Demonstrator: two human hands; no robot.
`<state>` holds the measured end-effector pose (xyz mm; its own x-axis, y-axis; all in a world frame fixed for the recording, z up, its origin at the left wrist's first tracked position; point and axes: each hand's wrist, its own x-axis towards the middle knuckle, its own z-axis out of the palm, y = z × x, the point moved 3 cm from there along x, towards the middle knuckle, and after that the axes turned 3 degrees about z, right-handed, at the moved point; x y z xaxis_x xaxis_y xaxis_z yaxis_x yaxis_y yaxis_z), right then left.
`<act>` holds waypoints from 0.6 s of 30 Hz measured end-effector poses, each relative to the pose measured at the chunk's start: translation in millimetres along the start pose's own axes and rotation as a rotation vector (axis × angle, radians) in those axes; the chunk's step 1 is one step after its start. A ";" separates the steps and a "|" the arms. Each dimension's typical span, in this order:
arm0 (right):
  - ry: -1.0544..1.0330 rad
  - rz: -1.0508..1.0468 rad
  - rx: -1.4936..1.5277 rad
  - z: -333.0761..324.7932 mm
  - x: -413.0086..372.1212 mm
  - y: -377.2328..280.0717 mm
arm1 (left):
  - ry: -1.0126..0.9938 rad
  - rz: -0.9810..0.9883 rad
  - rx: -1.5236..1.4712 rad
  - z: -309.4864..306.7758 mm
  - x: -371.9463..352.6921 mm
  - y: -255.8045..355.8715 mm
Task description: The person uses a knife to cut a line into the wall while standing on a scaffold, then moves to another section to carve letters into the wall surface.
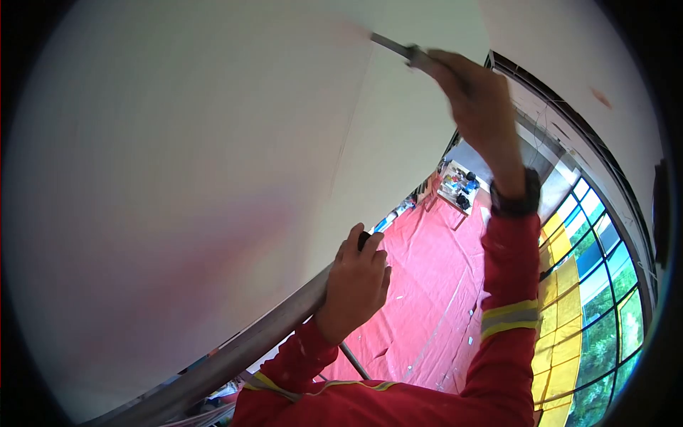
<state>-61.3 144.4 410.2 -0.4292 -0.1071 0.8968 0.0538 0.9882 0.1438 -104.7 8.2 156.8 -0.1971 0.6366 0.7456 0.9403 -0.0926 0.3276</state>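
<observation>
Head view: the right hand (478, 99), raised, grasps a slim grey tool (390, 45), its tip at or just beside the pale surface (213, 128), towards that surface's upper right edge; contact cannot be told. The left hand (356, 285), lower down by the metal bar (284, 313), has its fingers closed around a small black object (364, 240). Good work here likely calls for a steady wrist, light, even pressure and a low tool angle, so the tip doesn't gouge.
</observation>
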 end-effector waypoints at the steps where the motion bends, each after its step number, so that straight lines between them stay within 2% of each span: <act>1: 0.000 -0.043 -0.016 12.2 10.9 -4.1 | 0.003 -0.007 -0.001 2.6 -0.1 2.0; 2: 0.062 -0.129 -0.013 27.0 17.5 -3.7 | -0.001 -0.004 -0.025 3.6 -2.7 4.0; 7: 0.000 -0.079 -0.043 9.4 10.8 -15.1 | 0.009 0.014 -0.042 -6.9 -1.4 2.1; 10: -0.068 0.145 -0.053 7.5 9.9 -14.7 | 0.015 0.042 -0.016 -8.9 0.6 -1.3; 13: -0.006 -0.021 -0.071 43.8 23.9 1.1 | -0.012 0.021 -0.039 -8.5 -4.6 4.6; 17: -0.022 -0.213 -0.102 15.9 19.1 -2.8 | 0.002 0.010 -0.067 -9.0 -6.9 2.3; 18: -0.117 -0.015 -0.119 -12.6 7.1 -8.8 | 0.008 0.020 -0.055 -10.2 -5.9 0.6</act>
<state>-53.5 133.5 420.6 -0.5327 -0.1017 0.8402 0.1499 0.9657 0.2120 -105.9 -3.3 158.6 -0.1809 0.6281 0.7568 0.9274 -0.1472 0.3439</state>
